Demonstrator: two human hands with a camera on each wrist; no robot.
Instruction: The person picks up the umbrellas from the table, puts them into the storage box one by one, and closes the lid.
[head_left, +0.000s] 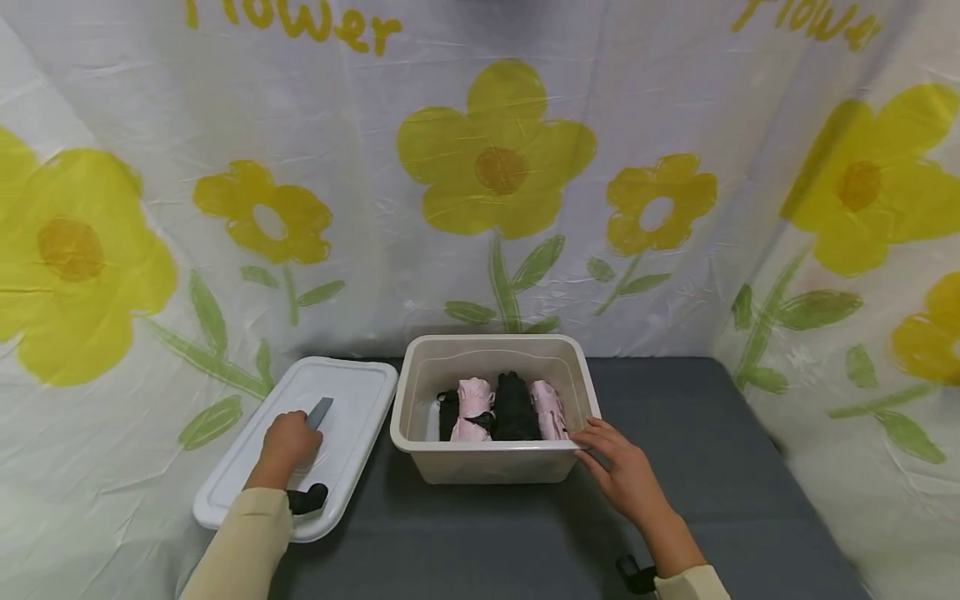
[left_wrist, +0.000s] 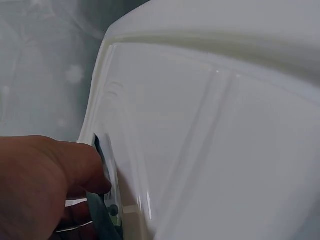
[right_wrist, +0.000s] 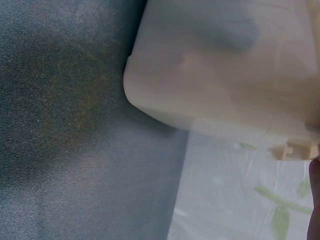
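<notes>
A beige plastic bin (head_left: 487, 448) stands mid-table and holds rolled pink items (head_left: 474, 400) and black items (head_left: 516, 408). Its white lid (head_left: 352, 400) lies flat to the left, partly over the table's left edge. My left hand (head_left: 288, 446) rests on the lid, fingers curled round its grey latch (head_left: 320, 412). The left wrist view shows the thumb of that hand (left_wrist: 45, 185) pressed on the latch (left_wrist: 102, 210) at the edge of the lid (left_wrist: 210, 140). My right hand (head_left: 618, 467) lays fairly straight fingers on the bin's front right corner. The bin's corner (right_wrist: 215, 65) fills the right wrist view.
The dark grey tablecloth (head_left: 675, 417) lies bare to the right of the bin and in front of it. A white sheet printed with yellow flowers (head_left: 495, 167) hangs close behind and wraps both sides. Black wrist mounts sit on both arms.
</notes>
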